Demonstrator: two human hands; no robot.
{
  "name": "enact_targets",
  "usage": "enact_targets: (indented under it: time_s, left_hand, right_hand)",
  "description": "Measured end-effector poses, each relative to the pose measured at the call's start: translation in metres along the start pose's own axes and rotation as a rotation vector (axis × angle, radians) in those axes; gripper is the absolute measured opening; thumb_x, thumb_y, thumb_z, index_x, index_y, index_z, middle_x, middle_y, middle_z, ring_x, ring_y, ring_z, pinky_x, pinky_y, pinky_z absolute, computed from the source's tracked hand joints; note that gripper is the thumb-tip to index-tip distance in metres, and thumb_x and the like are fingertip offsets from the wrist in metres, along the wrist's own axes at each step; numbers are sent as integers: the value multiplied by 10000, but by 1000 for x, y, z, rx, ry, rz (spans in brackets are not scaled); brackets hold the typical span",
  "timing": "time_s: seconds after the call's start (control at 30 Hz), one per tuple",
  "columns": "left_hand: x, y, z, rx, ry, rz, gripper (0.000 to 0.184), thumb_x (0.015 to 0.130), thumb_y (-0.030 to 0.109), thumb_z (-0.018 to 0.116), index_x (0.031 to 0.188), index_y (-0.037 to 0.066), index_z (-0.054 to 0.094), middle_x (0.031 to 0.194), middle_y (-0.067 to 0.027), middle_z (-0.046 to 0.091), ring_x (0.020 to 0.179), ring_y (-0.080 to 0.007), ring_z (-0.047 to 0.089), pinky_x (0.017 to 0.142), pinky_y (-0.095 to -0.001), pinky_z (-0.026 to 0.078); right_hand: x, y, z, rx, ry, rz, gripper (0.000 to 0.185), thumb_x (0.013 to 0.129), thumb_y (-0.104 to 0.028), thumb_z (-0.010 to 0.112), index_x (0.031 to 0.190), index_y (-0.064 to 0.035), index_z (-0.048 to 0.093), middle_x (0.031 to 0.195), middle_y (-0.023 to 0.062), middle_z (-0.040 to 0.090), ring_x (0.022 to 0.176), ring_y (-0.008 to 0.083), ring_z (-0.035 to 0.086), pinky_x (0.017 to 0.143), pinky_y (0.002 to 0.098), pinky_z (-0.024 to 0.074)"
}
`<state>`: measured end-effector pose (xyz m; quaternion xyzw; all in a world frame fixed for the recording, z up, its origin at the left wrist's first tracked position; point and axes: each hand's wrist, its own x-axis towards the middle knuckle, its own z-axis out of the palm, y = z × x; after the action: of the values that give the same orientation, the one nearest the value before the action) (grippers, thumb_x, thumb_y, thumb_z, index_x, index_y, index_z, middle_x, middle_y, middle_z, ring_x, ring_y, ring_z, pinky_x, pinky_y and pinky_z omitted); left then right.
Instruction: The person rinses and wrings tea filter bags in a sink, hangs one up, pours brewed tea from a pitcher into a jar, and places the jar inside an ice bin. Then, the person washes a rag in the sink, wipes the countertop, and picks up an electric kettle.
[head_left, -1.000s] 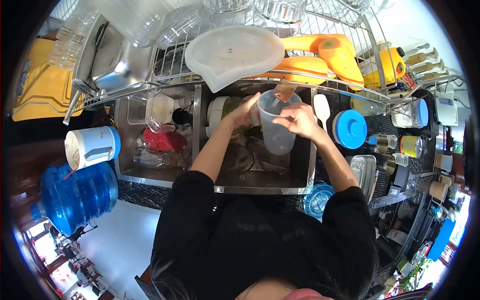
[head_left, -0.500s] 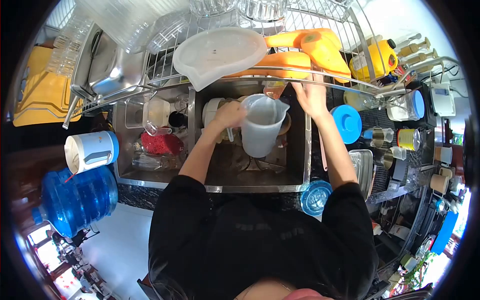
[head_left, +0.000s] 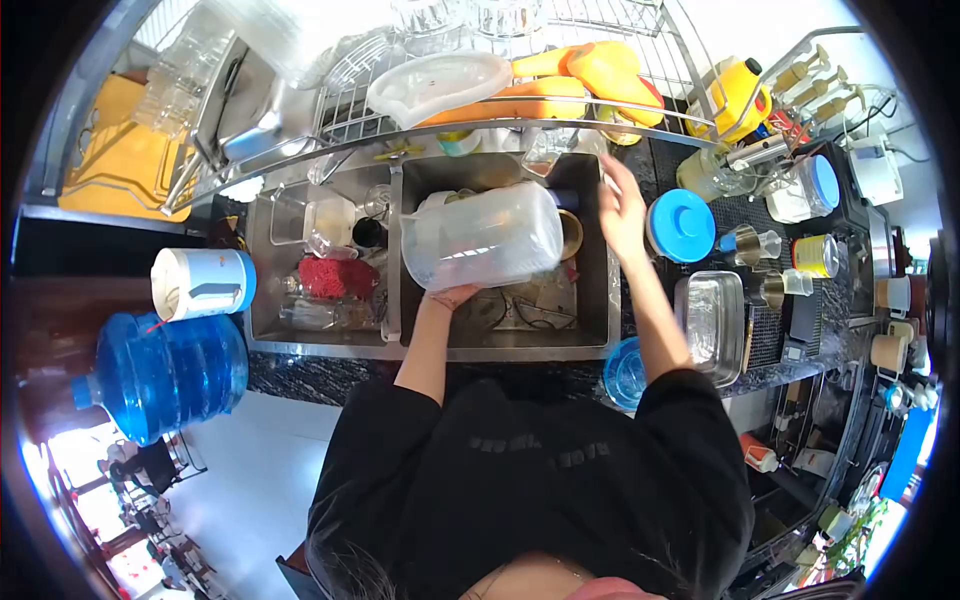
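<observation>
A translucent plastic pitcher (head_left: 485,240) lies tipped on its side over the right sink basin (head_left: 592,318). My left hand (head_left: 455,296) holds it from the near side, with most of its fingers hidden behind the plastic. Apart from the pitcher, my right hand (head_left: 622,212) is raised over the basin's right edge, fingers stretched out and holding nothing. A round brown-rimmed item (head_left: 571,236) shows in the basin between the pitcher and that hand. Other dishes beneath the pitcher are mostly covered.
A wire rack (head_left: 400,140) spans the back, bearing a translucent spouted lid (head_left: 440,85) and orange items (head_left: 540,102). In the left basin sits a red mesh scrubber (head_left: 338,278). A blue lid (head_left: 681,226) and a metal tray (head_left: 712,325) are at right.
The pitcher has gone from upright to tipped on its side. My left hand has shifted from its upper left side to beneath it. My right hand has come away from the rack edge.
</observation>
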<state>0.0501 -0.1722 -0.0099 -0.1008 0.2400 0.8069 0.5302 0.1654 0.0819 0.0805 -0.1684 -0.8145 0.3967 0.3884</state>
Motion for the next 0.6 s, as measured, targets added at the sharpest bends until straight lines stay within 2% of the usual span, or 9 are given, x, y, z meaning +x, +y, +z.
enact_targets:
  time_s: [0.03, 0.1, 0.13, 0.2, 0.3, 0.37, 0.53, 0.57, 0.6]
  left_hand:
    - [-3, -7, 6, -27, 60, 23, 388, 827, 188, 575, 1187, 71, 491, 1091, -107, 584, 948, -244, 580, 795, -369, 502]
    - [2, -17, 2, -82, 127, 8, 386, 825, 194, 576, 1181, 72, 491, 1109, -109, 572, 963, -247, 572, 810, -375, 494]
    - [4, -21, -3, -139, 125, -20, 386, 824, 197, 577, 1178, 73, 490, 1118, -111, 566, 970, -248, 568, 817, -378, 490]
    - [14, -33, -23, -278, 55, -110, 384, 822, 203, 579, 1172, 74, 490, 1136, -113, 554, 985, -250, 560, 832, -384, 481]
    - [26, -56, -57, -478, -59, -274, 383, 818, 212, 582, 1163, 76, 489, 1163, -117, 536, 1007, -254, 549, 854, -393, 469]
    - [20, -63, -54, -475, -87, -320, 382, 816, 218, 584, 1157, 77, 488, 1181, -120, 524, 1022, -256, 541, 869, -399, 461]
    - [-10, -55, -1, -181, -220, -330, 429, 819, 260, 569, 1183, 74, 440, 1195, -142, 485, 1074, -271, 499, 914, -470, 397]
    - [-13, -55, -11, -185, -221, -326, 429, 819, 260, 569, 1183, 74, 440, 1195, -142, 485, 1074, -271, 499, 914, -470, 397]
    - [-15, -52, -28, -155, -1, -288, 440, 824, 278, 556, 1191, 72, 427, 1193, -147, 477, 1078, -272, 492, 918, -482, 383]
  right_hand:
    - [-28, 15, -1, 182, 93, 207, 334, 835, -28, 461, 1169, -20, 480, 1123, 97, 540, 948, 203, 562, 816, 275, 447]
    - [-71, 9, -9, 237, -5, 414, 305, 859, -38, 453, 1162, -19, 484, 1097, 82, 543, 949, 159, 552, 813, 238, 444]
    - [-90, -1, 0, 469, 2, 438, 299, 854, -49, 489, 1152, -29, 489, 1056, 69, 548, 911, 154, 550, 786, 222, 439]
    - [-122, -15, 18, 630, -195, 607, 313, 845, -71, 531, 1154, -33, 488, 1053, 62, 542, 886, 143, 536, 775, 218, 429]
    - [-134, -42, 43, 456, -282, 463, 321, 832, -72, 559, 1145, -47, 492, 1026, 54, 542, 822, 123, 521, 732, 219, 425]
    - [-135, -50, 56, 796, -295, 610, 332, 810, -131, 616, 1093, -16, 483, 955, 71, 582, 794, 123, 526, 695, 233, 435]
    - [-136, -76, 57, 719, -113, 579, 219, 817, -150, 612, 958, -6, 523, 795, 37, 562, 655, 101, 473, 594, 224, 403]
    - [-135, -84, 56, 718, -118, 578, 219, 817, -150, 612, 958, -6, 523, 795, 37, 562, 655, 101, 473, 594, 224, 403]
    - [-133, -92, 55, 657, -99, 513, 178, 817, -142, 605, 905, -9, 525, 746, 29, 544, 621, 98, 453, 570, 223, 390]
